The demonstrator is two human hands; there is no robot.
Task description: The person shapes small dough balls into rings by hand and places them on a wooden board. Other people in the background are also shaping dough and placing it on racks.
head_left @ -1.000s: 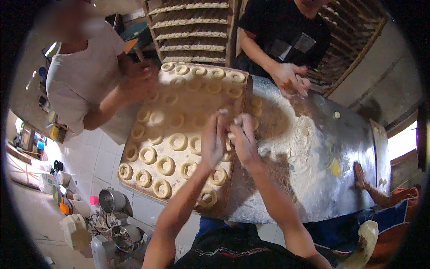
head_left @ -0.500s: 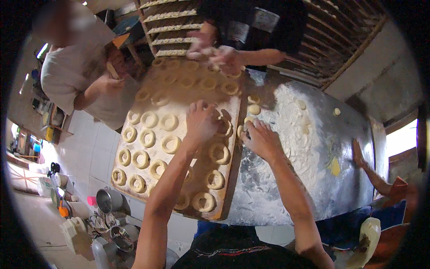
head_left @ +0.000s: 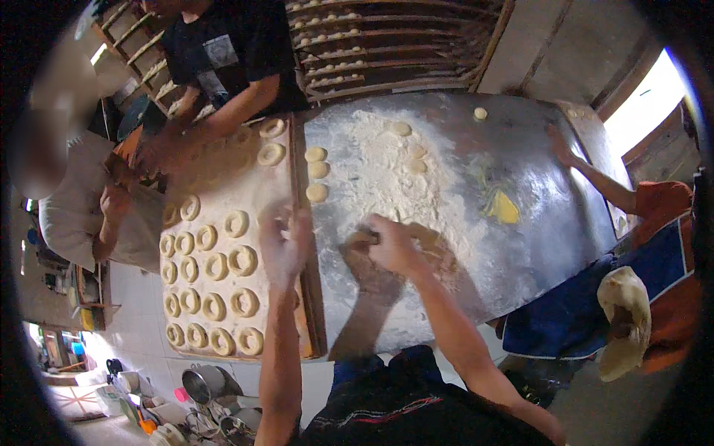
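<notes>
Fingers loosely bent on the left hand (head_left: 288,249) in the head view, smeared by blur above the right edge of the board (head_left: 253,195); no telling whether closed around dough or released. Fingers of the right hand (head_left: 394,247) curled in toward the thumb, above the flour (head_left: 383,189) on the table (head_left: 569,215), right of the board and well in from the table's near edge; unclear, too, whether grasping a bit of dough. Close by the left hand, dough rings (head_left: 251,260) in rows along the board's left and near edges, with two more near its far right corner. Just beside the board's right edge, three round dough pieces (head_left: 318,170) in a line toward the table's far edge. Best to work such soft-looking dough with floured fingertips and an even, light squeeze, keeping thickness the same all round and the hole open. Wise to lower any ring flat, in line with the rows, with a gap on every side. Mind the co-worker's hands (head_left: 160,152) near the board's far left corner, and carry the left forearm (head_left: 282,349) high over the near edge to avoid brushing rings.
</notes>
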